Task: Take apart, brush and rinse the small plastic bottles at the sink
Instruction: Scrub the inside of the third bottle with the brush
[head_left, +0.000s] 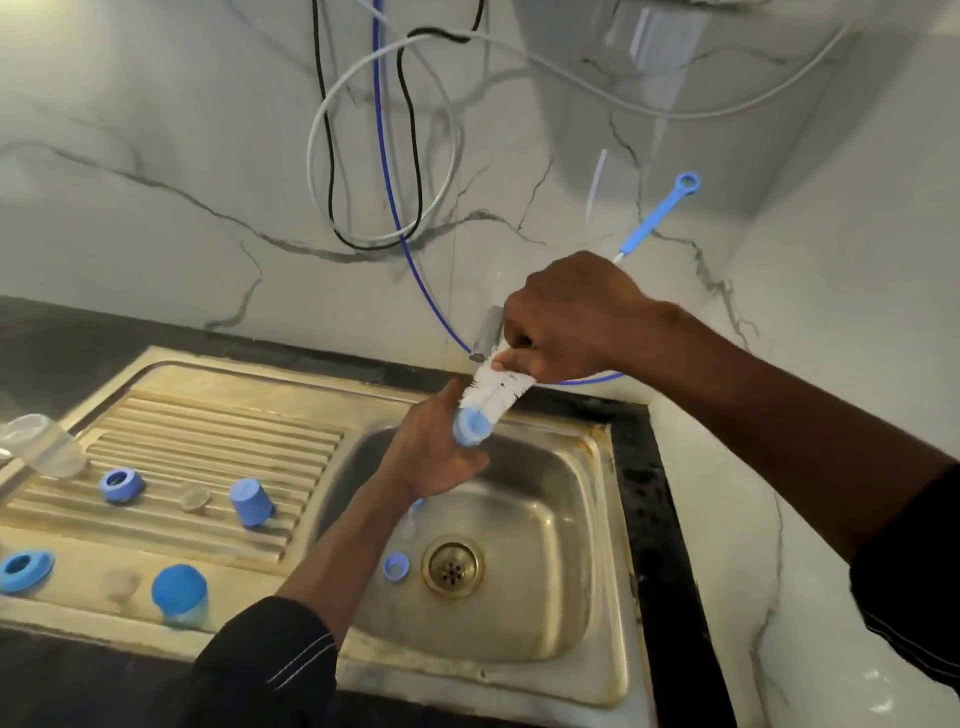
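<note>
While the left hand (436, 452) is curling its fingers round a blue bottle piece (470, 427) above the basin (545, 545), the right hand (571, 322) is gripping the brush (496, 389) in a closed fist, white bristles pressing at the piece's mouth. Brush handle is sticking up behind the fist toward the wall. The fist is partly hiding the tap (491, 330). A ring (396, 565) is lying beside the drain (453, 566). Sitting apart on the drainboard (208, 431): clear bottle (41, 444), far collar (121, 485), far cap (251, 502), near collar (26, 570), near cap (179, 595).

Small bottle (470, 430) (blue-rimmed, tilted) touches white brush (496, 391) above sink (550, 603).
</note>
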